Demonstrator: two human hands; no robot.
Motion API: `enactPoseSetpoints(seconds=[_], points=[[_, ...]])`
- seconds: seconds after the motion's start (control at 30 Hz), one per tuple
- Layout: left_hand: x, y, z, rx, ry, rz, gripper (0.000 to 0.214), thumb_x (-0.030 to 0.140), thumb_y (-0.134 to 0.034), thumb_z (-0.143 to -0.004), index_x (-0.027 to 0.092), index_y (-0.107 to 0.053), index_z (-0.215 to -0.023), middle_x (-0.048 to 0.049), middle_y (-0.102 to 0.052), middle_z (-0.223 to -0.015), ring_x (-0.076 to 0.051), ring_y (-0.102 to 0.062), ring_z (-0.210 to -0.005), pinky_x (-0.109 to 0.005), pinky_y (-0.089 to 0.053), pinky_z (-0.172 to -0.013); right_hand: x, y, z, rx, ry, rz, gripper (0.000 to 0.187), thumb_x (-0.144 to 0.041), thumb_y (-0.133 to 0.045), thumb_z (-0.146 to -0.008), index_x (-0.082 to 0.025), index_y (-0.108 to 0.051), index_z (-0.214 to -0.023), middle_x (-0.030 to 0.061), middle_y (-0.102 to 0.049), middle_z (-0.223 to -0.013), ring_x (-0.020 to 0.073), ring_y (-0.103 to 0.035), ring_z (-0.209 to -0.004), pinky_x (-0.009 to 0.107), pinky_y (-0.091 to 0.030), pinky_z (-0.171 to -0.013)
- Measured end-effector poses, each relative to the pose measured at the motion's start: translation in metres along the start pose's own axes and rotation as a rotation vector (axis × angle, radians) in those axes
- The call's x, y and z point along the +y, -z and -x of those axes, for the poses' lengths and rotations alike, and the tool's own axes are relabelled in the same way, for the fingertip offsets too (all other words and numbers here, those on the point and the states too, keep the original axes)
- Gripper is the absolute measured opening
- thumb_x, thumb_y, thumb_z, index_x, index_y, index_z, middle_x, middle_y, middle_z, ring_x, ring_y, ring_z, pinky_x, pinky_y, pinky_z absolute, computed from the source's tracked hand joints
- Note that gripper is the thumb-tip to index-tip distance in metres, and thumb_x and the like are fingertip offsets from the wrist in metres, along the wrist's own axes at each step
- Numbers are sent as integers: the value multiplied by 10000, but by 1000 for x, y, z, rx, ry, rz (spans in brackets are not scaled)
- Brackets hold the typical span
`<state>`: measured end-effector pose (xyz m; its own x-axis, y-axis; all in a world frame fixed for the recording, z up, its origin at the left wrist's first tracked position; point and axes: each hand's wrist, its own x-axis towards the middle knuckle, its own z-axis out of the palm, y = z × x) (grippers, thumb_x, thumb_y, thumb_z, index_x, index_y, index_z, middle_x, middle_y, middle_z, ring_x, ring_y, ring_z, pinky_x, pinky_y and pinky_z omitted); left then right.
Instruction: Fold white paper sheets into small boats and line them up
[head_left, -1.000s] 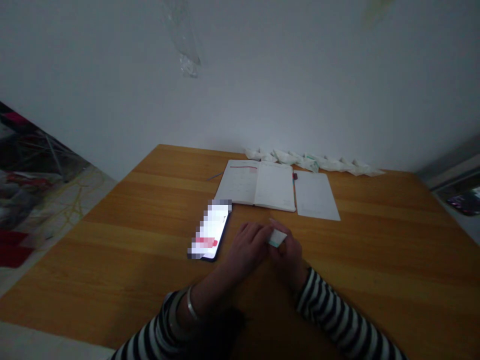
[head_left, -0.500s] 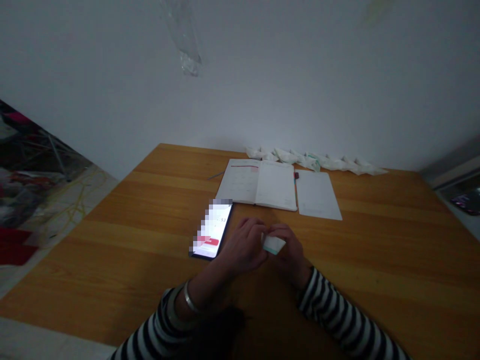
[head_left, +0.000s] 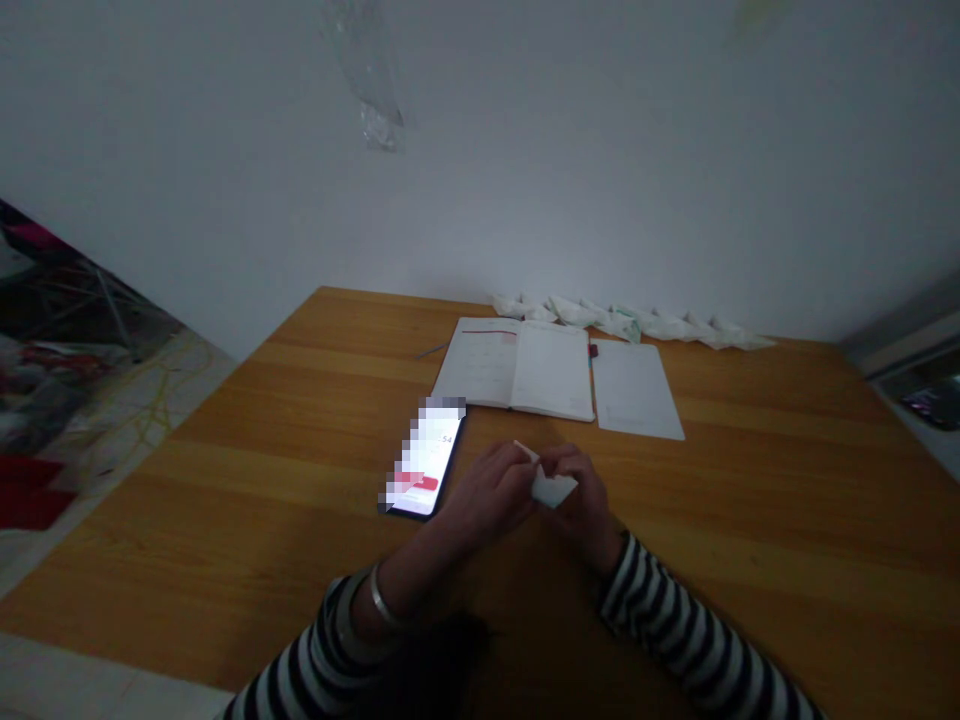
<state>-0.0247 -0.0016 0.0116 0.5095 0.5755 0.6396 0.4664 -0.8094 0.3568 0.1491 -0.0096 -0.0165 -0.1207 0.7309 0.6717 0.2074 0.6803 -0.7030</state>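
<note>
A small folded piece of white paper [head_left: 553,490] is held between both hands over the near middle of the table. My left hand [head_left: 491,495] pinches its left side, fingers closed, with a pointed paper corner showing above them. On the other side, my right hand [head_left: 585,500] grips the paper with bent fingers. The fingertips and part of the paper are hidden behind the hands. Just left of my left hand lies a phone [head_left: 431,460] with its screen lit.
Behind the hands an open notebook [head_left: 551,370] lies on the wooden table [head_left: 750,470], beside a loose white sheet [head_left: 637,390]. Along the wall stands a row of several folded paper boats [head_left: 660,325]. A thin pen-like stick [head_left: 431,351] pokes out left of the notebook.
The folded paper has turned and opened slightly between my fingers, and a corner now sticks up above my left hand. Both hands have shifted only a little.
</note>
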Motion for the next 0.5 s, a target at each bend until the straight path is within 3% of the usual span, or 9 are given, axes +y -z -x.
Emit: enactPoseSetpoints(seconds=[0.1, 0.2, 0.3, 0.5], points=[[2, 5, -1, 16, -151, -100, 72, 141, -561, -928, 199, -530, -958, -29, -639, -841, -172, -595, -784, -389, -508, -897, -1, 0, 1, 25, 191, 205, 139, -200, -626, -857, -273, -510, -833, -6, -655, -769, 185, -647, -716, 359, -514, -751], [9, 14, 0, -6, -186, -179, 104, 86, -539, -932, 186, -563, -944, -50, -689, -895, -180, -636, -870, -435, -461, -994, -2, 5, 4, 68, 318, 359, 139, -213, -638, -871, -279, -525, -826, -20, -701, -778, 182, -684, -723, 402, -491, -829], [15, 19, 4, -12, -185, -203, 128, 62, -528, -931, 178, -578, -950, -62, -718, -936, -190, -651, -962, -454, -432, -1013, -2, 9, 9, 80, 361, 363, 114, -224, -636, -888, -283, -541, -866, -19, -733, -840, 186, -719, -810, 420, -475, -865], [14, 19, 8, 116, -276, -152, 109, 62, -559, -913, 162, -567, -955, -72, -704, -908, -195, -661, -975, -457, -464, -985, 0, 6, 14, 122, 403, 221, 108, -215, -620, -905, -274, -528, -905, -21, -700, -873, 191, -739, -867, 434, -498, -870]])
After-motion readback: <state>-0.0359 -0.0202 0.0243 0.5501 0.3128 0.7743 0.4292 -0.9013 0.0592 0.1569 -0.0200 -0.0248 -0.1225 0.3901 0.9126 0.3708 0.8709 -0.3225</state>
